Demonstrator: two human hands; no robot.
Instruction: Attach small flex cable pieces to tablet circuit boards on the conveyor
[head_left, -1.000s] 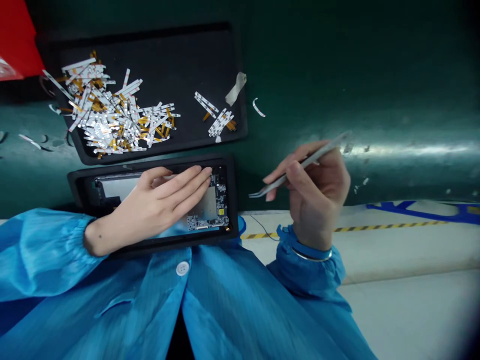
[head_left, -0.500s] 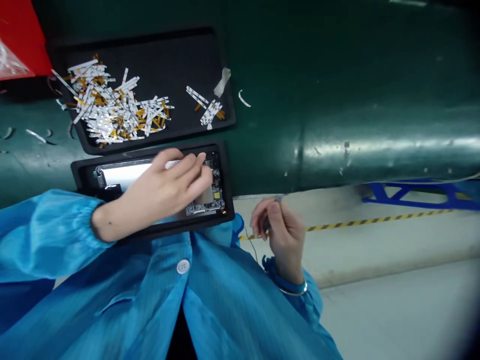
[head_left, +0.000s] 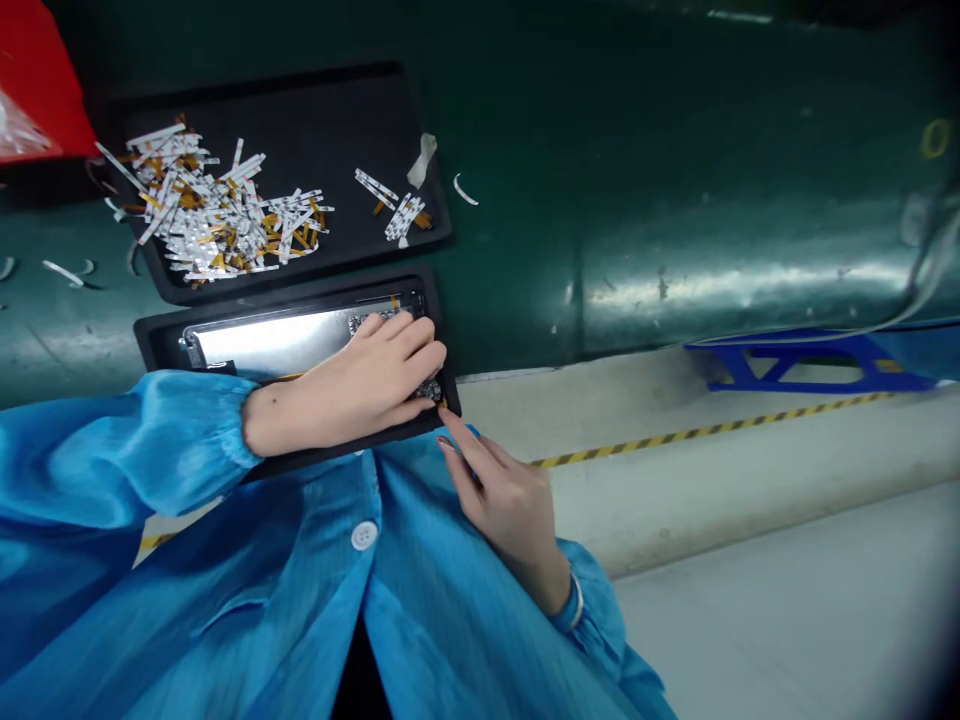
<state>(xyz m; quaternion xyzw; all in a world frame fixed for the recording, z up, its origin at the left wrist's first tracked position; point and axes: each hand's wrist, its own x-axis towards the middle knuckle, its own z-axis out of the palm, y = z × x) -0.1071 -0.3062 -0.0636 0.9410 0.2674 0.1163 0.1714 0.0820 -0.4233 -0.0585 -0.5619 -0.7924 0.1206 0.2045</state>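
Panel [head_left: 675, 200], dark green and curved, filling the top of the view, with one cream ledge [head_left: 750, 500] below it, one black-and-yellow hazard stripe [head_left: 697, 435] along that ledge and one blue metal frame [head_left: 810, 365] at far right. Blue smock [head_left: 187, 600] across the bottom, with two gathered sleeves and one white button [head_left: 364, 535] in view. One red sheet [head_left: 37, 110] in the top left corner.

Two black trays on the panel, almost touching, one above the other. In the lower tray [head_left: 161, 340], one tablet-like device [head_left: 262, 345] lying flat, shiny metal plate up, with one circuit board [head_left: 382, 318] at its right end, mostly covered by the left hand [head_left: 352, 375]. That hand open, palm down across the board, fingers together, not clenched, gripping nothing visible. Right hand [head_left: 506, 505] just beside the lower tray's corner, above the smock, fingers half-curled, forefinger [head_left: 457, 445] angled toward the corner. Its grip impossible to tell. One thin bangle [head_left: 576, 600] at the right wrist.

In the upper tray [head_left: 255, 100], one large heap of white-and-amber flex strips [head_left: 217, 215], too many to count, and two small bundles [head_left: 401, 215] to its right. One scrap of tape [head_left: 421, 160] near them. One curled white offcut [head_left: 465, 190] on the panel just outside the tray.
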